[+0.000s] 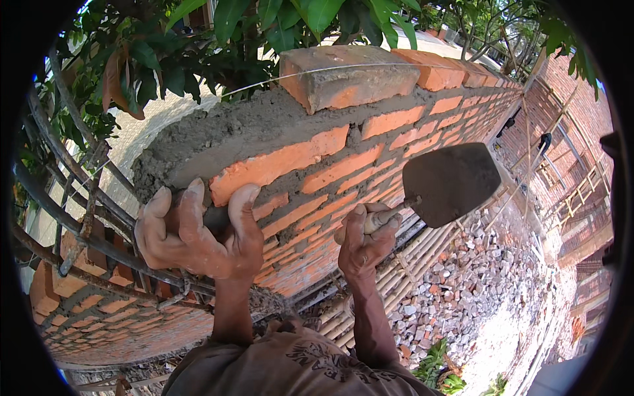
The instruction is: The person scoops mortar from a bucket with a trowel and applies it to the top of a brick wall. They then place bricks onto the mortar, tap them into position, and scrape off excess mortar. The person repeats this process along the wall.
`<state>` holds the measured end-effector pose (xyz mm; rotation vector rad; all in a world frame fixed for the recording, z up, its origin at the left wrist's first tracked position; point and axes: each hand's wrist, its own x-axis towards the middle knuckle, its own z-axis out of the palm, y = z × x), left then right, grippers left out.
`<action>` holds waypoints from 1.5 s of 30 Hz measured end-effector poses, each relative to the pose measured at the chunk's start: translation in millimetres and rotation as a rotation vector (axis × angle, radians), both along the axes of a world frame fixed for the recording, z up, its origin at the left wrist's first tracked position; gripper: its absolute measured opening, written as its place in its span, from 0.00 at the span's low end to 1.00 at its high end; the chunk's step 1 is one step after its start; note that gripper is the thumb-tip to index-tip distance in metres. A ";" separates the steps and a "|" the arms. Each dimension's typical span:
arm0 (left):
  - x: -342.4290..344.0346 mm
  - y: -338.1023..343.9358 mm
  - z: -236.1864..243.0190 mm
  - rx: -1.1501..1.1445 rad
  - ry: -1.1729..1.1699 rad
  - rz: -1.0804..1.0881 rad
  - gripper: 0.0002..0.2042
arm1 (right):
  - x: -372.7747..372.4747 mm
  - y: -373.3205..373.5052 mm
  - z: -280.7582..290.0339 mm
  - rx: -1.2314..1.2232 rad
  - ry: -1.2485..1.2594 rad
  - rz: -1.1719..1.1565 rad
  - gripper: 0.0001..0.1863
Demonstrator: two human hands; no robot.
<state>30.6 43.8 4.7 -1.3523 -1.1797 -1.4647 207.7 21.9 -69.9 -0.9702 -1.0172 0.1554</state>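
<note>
My right hand (368,241) is closed round the handle of a trowel (452,185), whose broad dark blade points right, in front of the wall face. My left hand (205,237) is at the near left end of the brick wall (323,178), fingers apart and slightly curled. Its thumb is beside the end of an orange brick (277,162); what lies beneath the palm is partly hidden. A bed of wet grey mortar (224,129) covers the wall top there. Further along, a mortar-smeared brick (350,79) sits on the top course.
A taut string (254,86) runs along the top course. Bent steel bars (86,228) stand at the left, next to a lower brick wall (99,330). Leaves (277,23) overhang the far side. Bamboo poles (389,284) and broken rubble (456,277) lie below right.
</note>
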 end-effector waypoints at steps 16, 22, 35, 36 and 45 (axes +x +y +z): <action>-0.4 3.3 2.4 -0.005 0.002 0.027 0.24 | 27.7 17.9 -15.2 -0.006 -0.350 -0.299 0.06; 1.0 4.3 1.9 0.005 -0.013 0.003 0.24 | 32.5 6.1 -5.0 -0.159 -0.419 -0.240 0.09; 51.6 2.2 34.5 0.097 0.076 -0.270 0.12 | 32.4 -3.6 26.8 -0.383 -0.503 -0.194 0.15; 60.8 15.0 42.5 0.091 0.075 -0.304 0.12 | 28.4 -4.9 28.2 -0.336 -0.495 -0.195 0.11; 90.5 50.5 55.6 0.108 -0.024 -0.398 0.12 | 31.2 0.4 27.3 -0.332 -0.546 -0.209 0.16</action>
